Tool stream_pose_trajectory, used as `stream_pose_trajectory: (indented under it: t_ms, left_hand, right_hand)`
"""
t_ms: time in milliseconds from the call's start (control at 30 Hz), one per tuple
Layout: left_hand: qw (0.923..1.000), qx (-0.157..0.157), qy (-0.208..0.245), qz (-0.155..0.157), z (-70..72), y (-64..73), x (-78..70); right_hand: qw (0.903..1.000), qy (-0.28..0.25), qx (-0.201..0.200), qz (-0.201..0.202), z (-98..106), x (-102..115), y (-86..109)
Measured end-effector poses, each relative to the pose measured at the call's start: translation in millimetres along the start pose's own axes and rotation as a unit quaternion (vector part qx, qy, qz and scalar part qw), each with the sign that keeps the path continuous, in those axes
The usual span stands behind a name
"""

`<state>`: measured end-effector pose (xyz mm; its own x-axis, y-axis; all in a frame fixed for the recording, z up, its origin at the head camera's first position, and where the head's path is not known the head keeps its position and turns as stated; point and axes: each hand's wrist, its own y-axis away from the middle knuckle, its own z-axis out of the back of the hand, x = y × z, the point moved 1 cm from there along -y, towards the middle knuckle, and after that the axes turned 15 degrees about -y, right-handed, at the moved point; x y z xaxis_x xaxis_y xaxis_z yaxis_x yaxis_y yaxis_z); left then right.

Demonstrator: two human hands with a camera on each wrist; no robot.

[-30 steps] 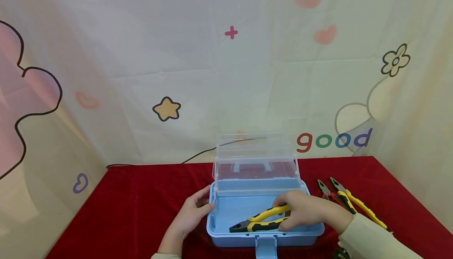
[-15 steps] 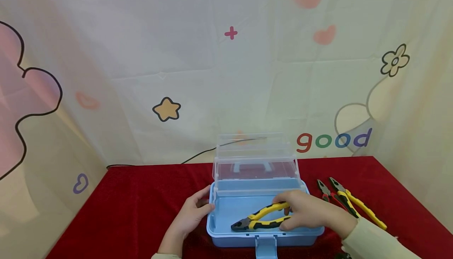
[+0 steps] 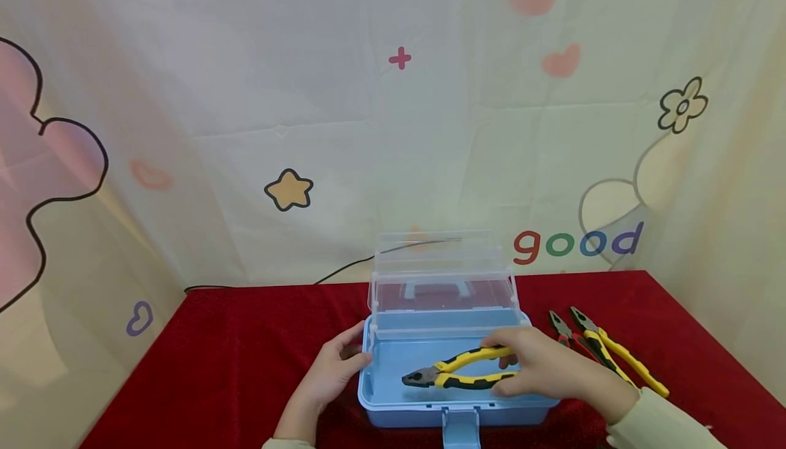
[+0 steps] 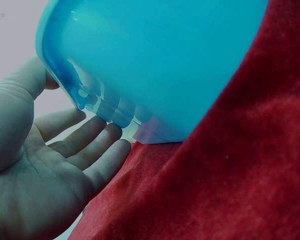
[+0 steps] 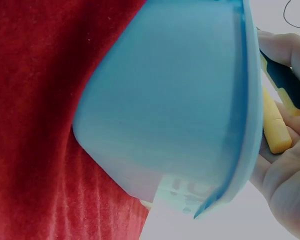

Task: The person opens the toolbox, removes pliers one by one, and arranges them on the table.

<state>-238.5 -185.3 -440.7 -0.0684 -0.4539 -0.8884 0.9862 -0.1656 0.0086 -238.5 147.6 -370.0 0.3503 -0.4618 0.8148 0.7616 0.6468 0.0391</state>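
Observation:
My right hand grips the yellow-and-black handles of a pair of pliers, which stand apart. The pliers hang over the inside of a light blue toolbox, dark jaws pointing left. In the right wrist view, a yellow handle end shows beyond the box wall, against the fingers. At the toolbox's left end, my left hand holds the rim. The left wrist view shows its thumb over the edge and its fingers along the outer wall. The toolbox's clear lid is raised at the back.
Right of the toolbox lie red-handled pliers and pliers with yellow handles, partly behind my right arm. A red cloth covers the table. A printed curtain hangs behind, and a black cable runs along the back edge.
My right hand has moved slightly right and upward, lifting the pliers off their earlier place near the toolbox's front wall. My left hand stays at the rim.

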Motion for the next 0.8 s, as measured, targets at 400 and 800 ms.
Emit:
stream_pose_trajectory:
  t_ms: [400,800]
  left_hand:
    - [1.0,-0.001,0.003,-0.004,-0.8,-0.4,1.6]
    - [1.0,-0.002,0.001,0.002,-1.4,-0.5,1.4]
  right_hand:
    - [0.9993,-0.005,-0.036,0.011,-1,-6,8.6]
    - [0.9972,-0.048,-0.057,0.013,-4,-10,16.9]
